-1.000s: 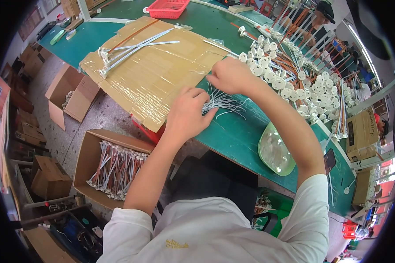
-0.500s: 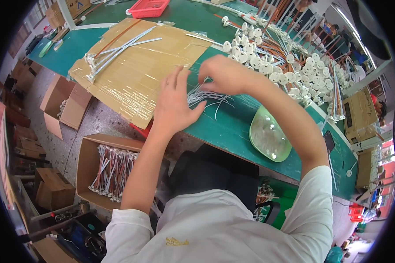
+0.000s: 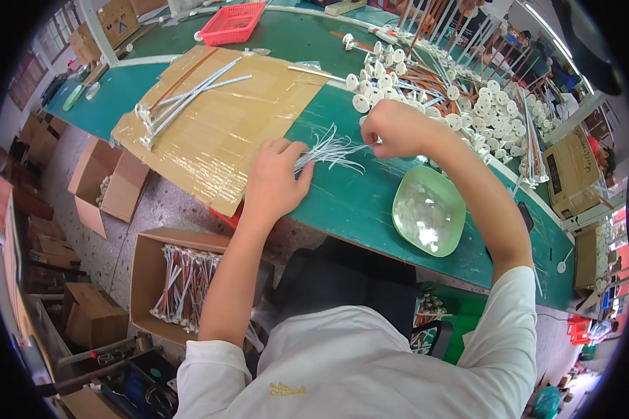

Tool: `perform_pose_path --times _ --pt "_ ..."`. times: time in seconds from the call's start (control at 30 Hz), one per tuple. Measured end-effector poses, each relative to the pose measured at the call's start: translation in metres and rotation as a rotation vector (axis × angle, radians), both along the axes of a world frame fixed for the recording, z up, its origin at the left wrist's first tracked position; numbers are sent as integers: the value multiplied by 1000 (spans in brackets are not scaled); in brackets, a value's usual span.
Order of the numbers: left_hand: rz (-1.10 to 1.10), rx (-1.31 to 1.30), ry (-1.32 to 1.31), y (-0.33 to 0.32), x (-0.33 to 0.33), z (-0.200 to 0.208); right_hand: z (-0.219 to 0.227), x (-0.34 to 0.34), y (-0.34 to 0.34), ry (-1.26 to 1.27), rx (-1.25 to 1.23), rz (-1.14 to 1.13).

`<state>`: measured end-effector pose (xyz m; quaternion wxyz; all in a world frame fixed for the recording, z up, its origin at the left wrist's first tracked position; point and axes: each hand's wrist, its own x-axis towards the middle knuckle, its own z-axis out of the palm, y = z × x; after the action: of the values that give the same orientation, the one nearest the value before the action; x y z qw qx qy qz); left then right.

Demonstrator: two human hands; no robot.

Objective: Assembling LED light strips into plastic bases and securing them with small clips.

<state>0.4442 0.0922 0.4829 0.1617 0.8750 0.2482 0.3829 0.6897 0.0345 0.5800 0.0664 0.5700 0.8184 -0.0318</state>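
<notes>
A bundle of thin white wire ties [image 3: 333,151] lies on the green table, fanned out toward the right. My left hand [image 3: 278,180] is closed over the bundle's left end, with the fingers curled round it. To the right of the bundle is my right hand [image 3: 397,130], its fingers pinched on the end of one wire tie that stretches away from the rest. A light green dish [image 3: 429,213] sits below my right forearm; what lies in it is hard to make out. Left of the bundle is a flat cardboard sheet [image 3: 223,150] with several white and brown rods [image 3: 197,92] on it.
A heap of rods with white round ends [image 3: 493,115] covers the table's far right. A red basket [image 3: 232,24] stands at the back. Below the table at left, an open carton [image 3: 143,279] holds more rods. A dark phone [image 3: 525,216] lies near the right edge.
My right hand has moved right, away from the bundle, drawing one wire tie out. My left hand has closed down on the bundle. The whole view has shifted slightly.
</notes>
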Motion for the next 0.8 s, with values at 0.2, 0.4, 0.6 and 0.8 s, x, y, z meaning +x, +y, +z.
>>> perform_pose_path --times 0.2,0.4,0.6,0.8 --pt "-33 -59 -92 -1 -7 -1 4 -40 2 -49 34 -10" --pt "-30 85 -8 -5 1 -3 -11 -63 7 12 45 -19" --pt "2 82 -37 -6 1 -3 8 -50 -71 105 207 103" --pt "-250 241 -388 -30 60 62 35 60 -124 4 293 -538"
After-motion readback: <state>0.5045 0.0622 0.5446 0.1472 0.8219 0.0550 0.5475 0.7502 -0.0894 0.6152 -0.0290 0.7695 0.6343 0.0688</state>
